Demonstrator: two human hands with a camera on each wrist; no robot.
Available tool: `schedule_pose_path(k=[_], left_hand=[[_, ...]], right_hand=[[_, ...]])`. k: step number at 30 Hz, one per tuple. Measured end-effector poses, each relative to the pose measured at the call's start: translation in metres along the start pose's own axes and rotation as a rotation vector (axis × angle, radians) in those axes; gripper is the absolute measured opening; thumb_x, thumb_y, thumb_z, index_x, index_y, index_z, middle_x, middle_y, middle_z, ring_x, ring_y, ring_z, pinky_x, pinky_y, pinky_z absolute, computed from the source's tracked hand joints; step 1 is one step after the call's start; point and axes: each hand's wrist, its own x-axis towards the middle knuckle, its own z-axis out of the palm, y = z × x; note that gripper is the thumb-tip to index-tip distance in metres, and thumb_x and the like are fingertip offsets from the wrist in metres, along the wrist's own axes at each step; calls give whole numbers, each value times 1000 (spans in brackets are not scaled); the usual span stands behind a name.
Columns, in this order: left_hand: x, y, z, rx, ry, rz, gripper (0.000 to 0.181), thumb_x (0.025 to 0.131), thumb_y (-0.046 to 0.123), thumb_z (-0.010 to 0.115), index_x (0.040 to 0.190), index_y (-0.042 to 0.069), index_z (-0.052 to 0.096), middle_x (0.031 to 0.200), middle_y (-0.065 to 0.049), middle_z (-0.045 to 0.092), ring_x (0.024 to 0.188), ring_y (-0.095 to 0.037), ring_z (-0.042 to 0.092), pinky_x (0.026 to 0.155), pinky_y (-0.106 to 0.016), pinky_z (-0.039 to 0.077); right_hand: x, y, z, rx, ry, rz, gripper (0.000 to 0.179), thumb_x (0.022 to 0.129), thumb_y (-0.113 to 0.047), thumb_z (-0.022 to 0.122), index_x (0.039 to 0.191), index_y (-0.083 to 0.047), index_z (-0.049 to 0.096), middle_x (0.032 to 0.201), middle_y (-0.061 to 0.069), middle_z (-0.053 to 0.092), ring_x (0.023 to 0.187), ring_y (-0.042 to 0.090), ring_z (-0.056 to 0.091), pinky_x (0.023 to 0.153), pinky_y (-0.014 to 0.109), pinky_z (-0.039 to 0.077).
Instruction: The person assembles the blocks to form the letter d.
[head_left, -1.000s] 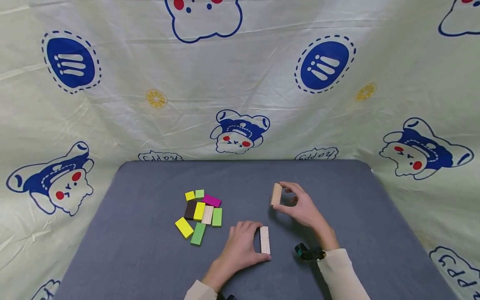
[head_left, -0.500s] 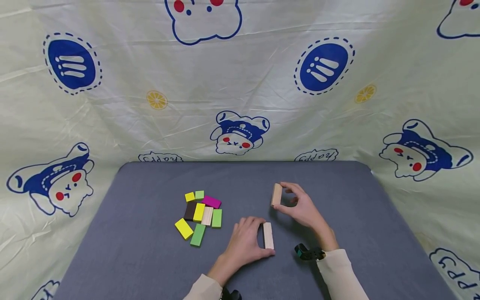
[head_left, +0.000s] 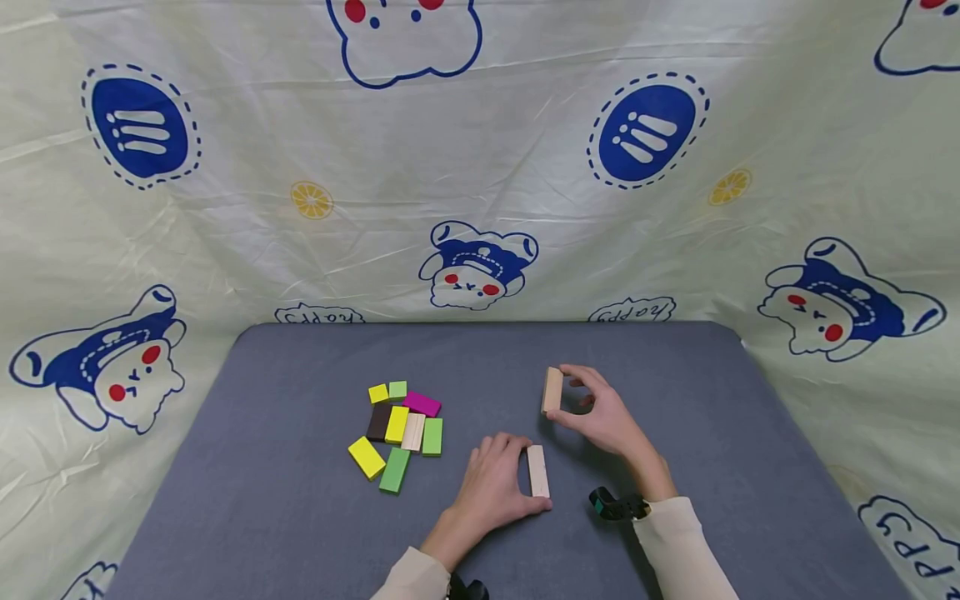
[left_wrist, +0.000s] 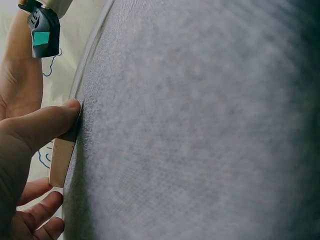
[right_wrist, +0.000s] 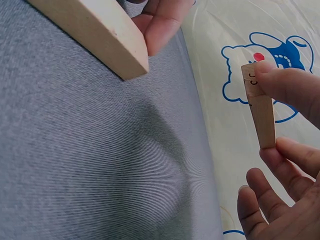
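Note:
My left hand (head_left: pixel 491 483) grips a plain wooden block (head_left: pixel 537 472) by its two ends, thumb at the near end and fingertip at the far end. That block is low at the tabletop, right of a coloured group of blocks. Farther back, my right hand (head_left: pixel 603 412) pinches a second plain wooden block (head_left: pixel 552 391) between thumb and finger, raised over the table with a shadow below. In the right wrist view this second block (right_wrist: pixel 262 115) shows small dark marks near the thumb, and the left hand's block (right_wrist: pixel 95 37) appears at upper left.
On the grey table (head_left: pixel 262 500), several flat blocks lie loosely grouped to the left: a magenta block (head_left: pixel 422 404), a dark brown block (head_left: pixel 379 422), a green block (head_left: pixel 394 471), a yellow block (head_left: pixel 366 458) and others. A printed white curtain (head_left: pixel 480 167) hangs behind.
My left hand has slid its wooden block a little to the right and away from me, then stopped. The right hand stays in place with its block.

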Motion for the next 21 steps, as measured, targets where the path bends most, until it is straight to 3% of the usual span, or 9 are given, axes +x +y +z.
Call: schedule_pose_path(k=[7, 13, 21], left_hand=[[1, 1, -5, -41, -26, -6, 87, 72, 59, 88, 140, 14, 60, 128, -3, 62, 108, -21, 54, 89, -37, 46], [-1, 0, -11, -123, -73, -40, 77, 79, 52, 83, 142, 14, 59, 130, -4, 62, 113, -22, 53, 99, -43, 47], [-1, 0, -11, -111, -67, -24, 70, 81, 48, 83, 138, 13, 62, 129, -4, 62, 112, -22, 54, 97, -42, 48]], right_hand=[[-1, 1, 2, -10, -14, 7, 77, 86, -30, 85, 151, -9, 49, 150, 15, 49, 127, 35, 52, 94, 52, 49], [0, 3, 3, -21, -25, 8, 76, 85, -30, 85, 150, -9, 50, 150, 15, 50, 126, 36, 53, 93, 51, 49], [-1, 8, 11, -51, -61, 5, 74, 86, -33, 85, 149, -13, 52, 148, 13, 52, 124, 34, 55, 90, 47, 50]])
